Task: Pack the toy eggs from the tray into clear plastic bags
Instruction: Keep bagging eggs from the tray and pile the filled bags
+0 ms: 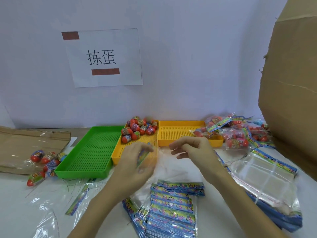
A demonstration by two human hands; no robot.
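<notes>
Right, head view: left hand (135, 162) blurred, fingers curled round a clear plastic bag with a blue-and-green printed header strip (145, 156), held above the table. Right hand (190, 146) just beside it, fingers loosely bent and spread; whether it pinches the bag film, cannot tell. Just beyond the left hand sits a yellow perforated plastic tray (135, 148) with a pile of red toy eggs with printed wrap bands (139, 128) at its far end. Left of that tray, touching it, a green perforated plastic tray (89, 152). Beyond the right hand, a second yellow perforated tray (178, 133). Far right of the right hand, filled bags of eggs (236, 133) in a heap. Below both hands, a stack of flat empty header bags (171, 208). Far left, a few bagged eggs (42, 162) on brown cardboard.
</notes>
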